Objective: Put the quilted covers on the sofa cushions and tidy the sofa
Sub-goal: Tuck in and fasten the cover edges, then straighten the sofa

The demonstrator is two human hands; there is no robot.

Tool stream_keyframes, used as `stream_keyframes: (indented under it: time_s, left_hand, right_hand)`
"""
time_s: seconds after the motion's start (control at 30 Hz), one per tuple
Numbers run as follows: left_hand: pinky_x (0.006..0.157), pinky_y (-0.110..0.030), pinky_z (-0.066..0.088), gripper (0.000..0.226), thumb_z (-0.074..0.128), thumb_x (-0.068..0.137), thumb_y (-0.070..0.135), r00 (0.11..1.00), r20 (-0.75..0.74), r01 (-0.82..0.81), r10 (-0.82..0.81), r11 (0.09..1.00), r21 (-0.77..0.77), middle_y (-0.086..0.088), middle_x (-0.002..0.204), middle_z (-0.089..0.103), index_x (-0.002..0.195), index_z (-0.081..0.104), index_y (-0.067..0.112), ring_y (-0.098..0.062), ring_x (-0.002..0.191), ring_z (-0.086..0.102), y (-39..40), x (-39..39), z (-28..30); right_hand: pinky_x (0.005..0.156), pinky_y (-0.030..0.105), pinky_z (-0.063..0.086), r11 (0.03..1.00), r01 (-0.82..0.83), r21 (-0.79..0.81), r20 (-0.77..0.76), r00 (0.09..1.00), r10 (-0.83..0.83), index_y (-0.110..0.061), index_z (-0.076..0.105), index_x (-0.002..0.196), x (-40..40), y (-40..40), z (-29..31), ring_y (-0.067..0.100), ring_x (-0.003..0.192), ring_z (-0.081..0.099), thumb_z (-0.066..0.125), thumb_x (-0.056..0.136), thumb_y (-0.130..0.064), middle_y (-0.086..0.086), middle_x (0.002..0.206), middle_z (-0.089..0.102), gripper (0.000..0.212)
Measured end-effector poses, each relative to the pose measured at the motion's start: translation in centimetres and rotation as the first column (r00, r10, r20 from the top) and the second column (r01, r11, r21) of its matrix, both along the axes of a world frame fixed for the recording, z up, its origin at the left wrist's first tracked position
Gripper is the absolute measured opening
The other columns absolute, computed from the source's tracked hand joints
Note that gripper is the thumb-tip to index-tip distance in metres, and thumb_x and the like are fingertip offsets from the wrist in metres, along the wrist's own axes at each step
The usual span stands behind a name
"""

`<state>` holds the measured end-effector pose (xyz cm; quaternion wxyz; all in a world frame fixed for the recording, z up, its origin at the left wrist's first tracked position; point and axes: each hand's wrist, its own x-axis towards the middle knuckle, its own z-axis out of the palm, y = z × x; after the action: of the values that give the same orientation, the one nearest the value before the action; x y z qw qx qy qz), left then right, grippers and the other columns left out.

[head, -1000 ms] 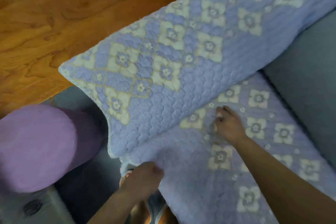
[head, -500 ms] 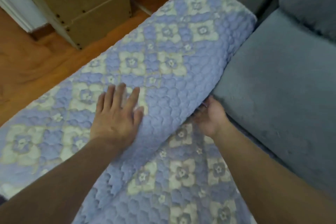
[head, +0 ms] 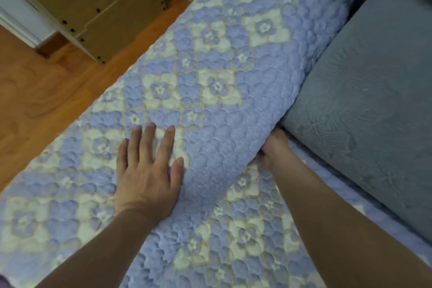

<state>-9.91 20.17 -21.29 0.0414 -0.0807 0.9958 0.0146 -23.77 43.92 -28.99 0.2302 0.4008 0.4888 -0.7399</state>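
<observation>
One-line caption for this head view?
Left hand flat on quilted cushion; right hand tucked under its edge beside grey sofa.

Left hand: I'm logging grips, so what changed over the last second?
The left hand let go of the cover's near edge and now lies flat on the covered cushion. The right hand moved from the lower cover to under the cushion's edge.

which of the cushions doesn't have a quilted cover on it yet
The plain grey cushion on the right; the long cushion under the left hand already wears the lilac flower quilting.
</observation>
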Motion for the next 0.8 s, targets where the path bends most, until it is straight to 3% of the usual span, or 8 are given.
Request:
stream_keyframes:
  time_s: [0.07, 0.13, 0.2, 0.37, 0.47, 0.6, 0.7, 0.8]
  left_hand:
    - [0.123, -0.052, 0.009, 0.066, 0.025, 0.098, 0.05, 1.0, -0.004, 0.009, -0.009, 1.0, -0.004, -0.014, 0.163, 0.021, 0.158, 0.024, 0.026, -0.035, 0.152, 0.013, 0.1, 0.1, 0.0]
    - [0.123, -0.051, 0.008, 0.066, 0.025, 0.098, 0.05, 1.0, -0.011, 0.008, -0.008, 1.0, -0.008, -0.014, 0.163, 0.021, 0.159, 0.023, 0.026, -0.034, 0.153, 0.012, -0.1, 0.0, -0.2]
    - [0.124, -0.05, 0.007, 0.066, 0.025, 0.098, 0.05, 1.0, -0.01, 0.012, -0.012, 1.0, -0.013, -0.013, 0.164, 0.02, 0.159, 0.022, 0.027, -0.034, 0.153, 0.01, -0.1, 0.2, -0.3]
    - [0.122, -0.052, 0.011, 0.065, 0.028, 0.096, 0.05, 0.999, -0.042, 0.014, -0.013, 1.0, 0.02, -0.015, 0.161, 0.026, 0.157, 0.029, 0.025, -0.036, 0.151, 0.015, -0.3, 0.2, -0.1]
    - [0.122, -0.052, 0.012, 0.066, 0.028, 0.096, 0.05, 0.999, -0.038, 0.004, -0.002, 1.0, 0.029, -0.015, 0.161, 0.027, 0.156, 0.031, 0.025, -0.036, 0.151, 0.017, -0.2, 0.1, 0.0]
    - [0.12, -0.053, 0.015, 0.067, 0.03, 0.093, 0.049, 0.998, -0.057, -0.02, 0.022, 0.999, 0.035, -0.017, 0.158, 0.033, 0.153, 0.038, 0.023, -0.038, 0.149, 0.022, 0.5, 0.2, 0.4]
    - [0.116, -0.054, 0.021, 0.065, 0.035, 0.088, 0.046, 0.997, -0.067, -0.039, 0.039, 0.999, 0.008, -0.016, 0.152, 0.042, 0.146, 0.05, 0.022, -0.039, 0.144, 0.03, 1.0, 0.1, 1.0]
    - [0.106, -0.054, 0.032, 0.058, 0.043, 0.078, 0.044, 0.995, -0.066, -0.082, 0.079, 0.996, -0.035, -0.012, 0.138, 0.052, 0.128, 0.06, 0.023, -0.039, 0.131, 0.041, 2.0, -1.1, 2.2]
  right_hand:
    - [0.098, 0.039, 0.048, 0.893, -0.127, 0.432, -0.067, 0.983, 0.172, -0.008, 0.063, 0.1, 0.0, 0.2, -0.4, 0.026, 0.089, 0.059, 0.039, 0.104, -0.02, 0.012, 0.103, 0.067, 0.027]
    - [0.074, 0.033, 0.047, 0.52, -0.33, 0.788, 0.047, 0.874, 0.483, -0.014, 0.054, 0.069, -0.2, 0.3, -1.1, 0.022, 0.078, 0.055, 0.049, 0.099, -0.017, 0.004, 0.08, 0.06, 0.03]
    - [0.066, 0.028, 0.042, 0.216, -0.43, 0.877, 0.236, 0.776, 0.585, -0.017, 0.051, 0.067, -0.4, 0.5, -1.4, 0.019, 0.076, 0.056, 0.055, 0.096, -0.021, 0.006, 0.085, 0.065, 0.03]
    - [0.065, 0.027, 0.043, -0.101, -0.507, 0.856, 0.408, 0.544, 0.733, -0.017, 0.059, 0.082, 1.0, 0.0, 1.3, 0.021, 0.087, 0.065, 0.056, 0.097, -0.023, 0.004, 0.1, 0.068, 0.017]
    - [0.065, 0.034, 0.044, -0.394, -0.018, 0.919, 0.376, 0.344, 0.861, -0.014, 0.061, 0.072, 4.0, 3.8, 5.8, 0.029, 0.077, 0.061, 0.072, 0.076, -0.011, 0.009, 0.082, 0.063, 0.012]
    - [0.111, 0.055, 0.031, -0.508, 0.516, 0.69, 0.405, 0.307, 0.862, 0.0, 0.065, 0.089, -2.0, 9.2, 13.1, 0.042, 0.11, 0.055, 0.045, 0.088, -0.005, 0.022, 0.104, 0.062, 0.02]
    - [0.119, 0.06, 0.017, -0.792, 0.281, 0.542, 0.738, 0.292, 0.609, -0.004, 0.068, 0.113, -8.6, 8.4, 15.9, 0.041, 0.124, 0.05, 0.041, 0.092, -0.017, 0.02, 0.115, 0.065, 0.036]
    - [0.122, 0.051, 0.004, -0.943, 0.037, 0.331, 0.897, 0.297, 0.327, -0.022, 0.037, 0.151, -9.6, 7.4, 15.6, 0.029, 0.139, 0.034, 0.034, 0.1, -0.04, 0.004, 0.149, 0.045, 0.054]
